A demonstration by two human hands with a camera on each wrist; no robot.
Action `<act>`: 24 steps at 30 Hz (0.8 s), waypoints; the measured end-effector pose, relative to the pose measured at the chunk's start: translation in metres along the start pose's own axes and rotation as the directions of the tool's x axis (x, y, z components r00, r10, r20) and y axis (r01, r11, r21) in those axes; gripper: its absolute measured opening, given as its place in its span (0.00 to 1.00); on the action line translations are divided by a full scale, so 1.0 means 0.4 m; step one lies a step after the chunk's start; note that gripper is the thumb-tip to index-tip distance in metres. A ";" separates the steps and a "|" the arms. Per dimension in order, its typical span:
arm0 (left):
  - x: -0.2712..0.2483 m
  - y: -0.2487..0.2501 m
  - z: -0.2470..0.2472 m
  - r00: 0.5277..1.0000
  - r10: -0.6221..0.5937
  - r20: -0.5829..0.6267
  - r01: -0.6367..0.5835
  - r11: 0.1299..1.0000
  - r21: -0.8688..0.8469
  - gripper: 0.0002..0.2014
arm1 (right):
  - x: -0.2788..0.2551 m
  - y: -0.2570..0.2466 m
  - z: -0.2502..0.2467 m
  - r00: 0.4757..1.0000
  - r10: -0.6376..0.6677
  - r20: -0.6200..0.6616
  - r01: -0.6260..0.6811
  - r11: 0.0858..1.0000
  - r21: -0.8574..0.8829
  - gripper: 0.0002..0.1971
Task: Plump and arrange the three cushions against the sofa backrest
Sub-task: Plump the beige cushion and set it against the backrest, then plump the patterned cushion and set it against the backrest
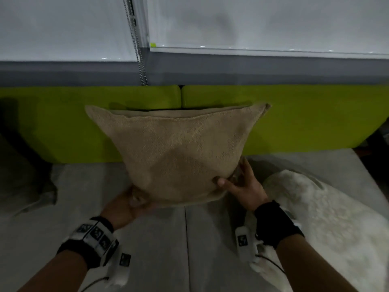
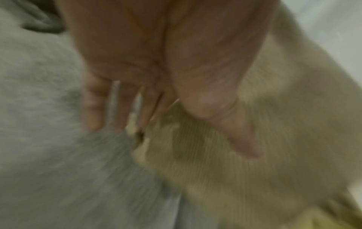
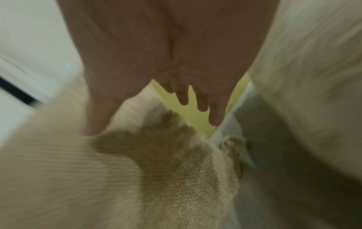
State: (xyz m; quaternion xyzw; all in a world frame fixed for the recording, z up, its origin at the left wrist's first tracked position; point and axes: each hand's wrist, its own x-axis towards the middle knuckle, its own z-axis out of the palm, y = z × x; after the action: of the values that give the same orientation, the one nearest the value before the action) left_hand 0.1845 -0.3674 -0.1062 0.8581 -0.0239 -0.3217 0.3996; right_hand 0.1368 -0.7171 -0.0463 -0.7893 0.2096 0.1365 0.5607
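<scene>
A tan woven cushion [image 1: 179,148] stands upright on the grey seat [image 1: 147,239] and leans on the lime-green backrest [image 1: 315,119] at the middle. My left hand [image 1: 132,201] cups its lower left corner, thumb on the front face, fingers straight underneath. My right hand [image 1: 233,175] is at the lower right corner, thumb touching the front and fingers spread straight beside the edge. The blurred left wrist view shows the tan cushion [image 2: 254,155] under the thumb of my left hand [image 2: 176,134]. A white fluffy cushion [image 1: 326,224] lies on the seat at right. A grey cushion [image 1: 25,175] slumps at far left.
White roller blinds with a bead chain [image 1: 136,43] hang behind the sofa. In the right wrist view my right hand [image 3: 145,119] hovers over the tan cushion [image 3: 98,178], with the green backrest [image 3: 188,111] beyond and the white cushion [image 3: 313,77] close on the right.
</scene>
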 end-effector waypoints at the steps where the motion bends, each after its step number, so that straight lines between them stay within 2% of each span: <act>1: -0.021 -0.026 0.021 0.987 -0.076 0.139 0.057 0.989 0.136 0.48 | -0.034 0.016 -0.015 0.999 0.006 -0.032 -0.007 0.999 -0.038 0.62; 3: -0.053 -0.051 0.080 0.912 -0.216 0.348 0.089 0.934 0.345 0.45 | -0.111 0.067 -0.049 0.992 -0.062 -0.110 0.048 0.991 -0.128 0.53; 4: -0.062 -0.047 0.119 0.889 -0.219 0.402 0.064 0.929 0.365 0.43 | -0.148 0.101 -0.073 0.978 -0.134 -0.161 0.104 0.978 -0.183 0.45; 5: -0.062 -0.038 0.162 0.885 -0.185 0.427 0.040 0.945 0.326 0.43 | -0.187 0.135 -0.104 0.953 -0.207 -0.221 0.155 0.960 -0.232 0.36; 6: -0.057 -0.018 0.206 0.894 -0.124 0.430 0.009 0.966 0.260 0.43 | -0.228 0.169 -0.140 0.920 -0.274 -0.282 0.198 0.943 -0.268 0.29; 8: -0.042 0.078 0.299 0.930 0.006 0.369 -0.074 0.982 0.173 0.32 | -0.306 0.242 -0.234 0.854 -0.339 -0.395 0.210 0.919 -0.335 0.21; 10: -0.019 0.212 0.392 0.947 0.155 0.280 -0.192 0.975 0.111 0.20 | -0.379 0.315 -0.343 0.801 -0.279 -0.530 0.106 0.937 -0.333 0.19; 12: 0.003 0.353 0.483 0.951 0.246 0.186 -0.264 0.961 0.083 0.15 | -0.435 0.392 -0.457 0.745 -0.158 -0.648 -0.045 0.957 -0.285 0.17; 13: 0.021 0.415 0.525 0.956 0.260 0.134 -0.272 0.960 0.074 0.17 | -0.455 0.428 -0.512 0.710 -0.087 -0.699 -0.133 0.958 -0.254 0.17; 14: 0.041 0.471 0.564 0.966 0.244 0.089 -0.252 0.965 0.080 0.23 | -0.468 0.466 -0.564 0.676 0.005 -0.737 -0.233 0.950 -0.207 0.19; 16: 0.079 0.567 0.626 0.991 0.127 0.049 -0.132 0.983 0.129 0.41 | -0.481 0.530 -0.649 0.619 0.204 -0.759 -0.377 0.924 -0.059 0.29; 18: 0.116 0.619 0.677 0.999 -0.025 0.036 0.018 0.984 0.178 0.57 | -0.475 0.589 -0.700 0.586 0.362 -0.724 -0.371 0.915 0.157 0.42; 19: 0.119 0.644 0.697 0.996 -0.086 0.034 0.080 0.986 0.145 0.62 | -0.465 0.608 -0.712 0.589 0.429 -0.685 -0.337 0.901 0.274 0.46; 21: 0.121 0.666 0.726 0.984 -0.176 0.026 0.174 0.984 0.047 0.69 | -0.434 0.635 -0.716 0.646 0.537 -0.543 -0.301 0.832 0.465 0.50; 23: 0.105 0.682 0.757 0.975 -0.217 0.044 0.216 0.976 0.025 0.66 | -0.405 0.647 -0.692 0.737 0.595 -0.321 -0.354 0.744 0.567 0.51; 24: 0.097 0.691 0.773 0.973 -0.220 0.064 0.220 0.975 0.017 0.62 | -0.397 0.655 -0.678 0.774 0.588 -0.236 -0.389 0.735 0.556 0.54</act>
State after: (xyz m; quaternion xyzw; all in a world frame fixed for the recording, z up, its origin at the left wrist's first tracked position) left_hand 0.0983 -0.7743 -0.0795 0.8465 0.0567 -0.3918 0.3561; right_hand -0.1342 -1.0188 -0.1012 -0.5510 0.5496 0.0635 0.6247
